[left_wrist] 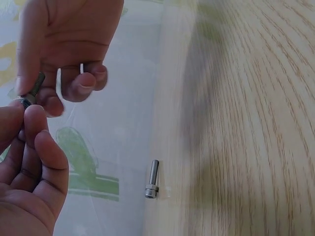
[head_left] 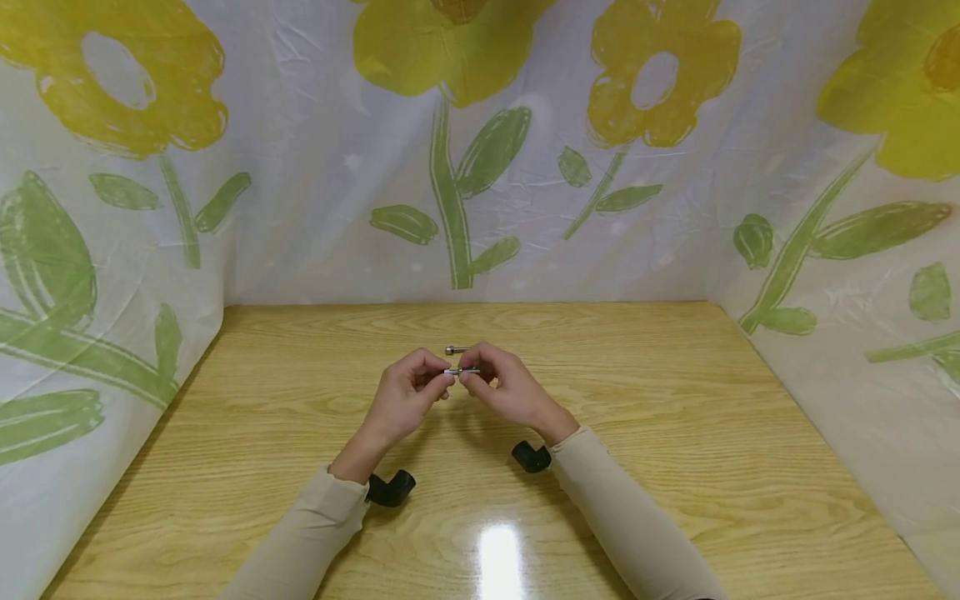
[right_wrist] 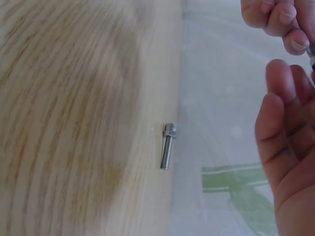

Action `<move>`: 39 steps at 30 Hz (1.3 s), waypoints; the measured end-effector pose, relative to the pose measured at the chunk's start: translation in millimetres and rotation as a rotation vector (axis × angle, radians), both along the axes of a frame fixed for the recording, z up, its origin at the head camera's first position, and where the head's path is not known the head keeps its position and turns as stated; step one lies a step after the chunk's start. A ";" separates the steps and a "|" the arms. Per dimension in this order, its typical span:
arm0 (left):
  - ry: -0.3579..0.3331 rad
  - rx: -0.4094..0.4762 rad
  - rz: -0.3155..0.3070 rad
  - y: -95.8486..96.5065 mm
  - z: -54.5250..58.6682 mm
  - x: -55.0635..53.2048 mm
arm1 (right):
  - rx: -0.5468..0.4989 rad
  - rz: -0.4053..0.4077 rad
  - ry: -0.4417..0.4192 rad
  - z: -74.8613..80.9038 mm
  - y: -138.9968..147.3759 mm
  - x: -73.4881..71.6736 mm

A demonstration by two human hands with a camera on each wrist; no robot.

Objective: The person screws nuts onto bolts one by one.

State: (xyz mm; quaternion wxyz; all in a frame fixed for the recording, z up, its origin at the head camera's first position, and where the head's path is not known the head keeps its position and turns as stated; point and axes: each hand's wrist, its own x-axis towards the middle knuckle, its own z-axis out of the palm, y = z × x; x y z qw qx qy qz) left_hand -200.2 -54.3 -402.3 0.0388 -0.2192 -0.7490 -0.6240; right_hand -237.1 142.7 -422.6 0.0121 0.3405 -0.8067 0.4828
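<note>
Both hands meet over the middle of the table, around a small metal bolt (left_wrist: 37, 83). My left hand (head_left: 405, 396) pinches one end of it between thumb and fingertips. With thumb and index finger, my right hand (head_left: 510, 387) pinches the nut (left_wrist: 30, 98) on the bolt; the threaded end sticks out past those fingertips. Fingers cover much of both pieces. Behind the hands, a second metal bolt (head_left: 454, 350) lies on the table, partly covered by the right hand in the head view. Both wrist views show this bolt (left_wrist: 153, 179) with a nut close to its head (right_wrist: 170, 129).
The wood-grain table (head_left: 262, 433) is bordered by a white cloth (head_left: 300, 167) printed with yellow flowers, at the back and both sides. A black curved piece (head_left: 392, 488) sits by the left wrist and another black piece (head_left: 532, 457) by the right.
</note>
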 end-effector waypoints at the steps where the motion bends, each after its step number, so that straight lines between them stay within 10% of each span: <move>1: 0.005 -0.001 -0.003 0.1 0.2 0.3 | 0.012 -0.002 -0.005 0.1 0.0 -0.1; 39: -0.020 0.025 0.020 -4.8 2.1 -1.6 | -0.031 -0.088 -0.033 3.4 5.3 -2.4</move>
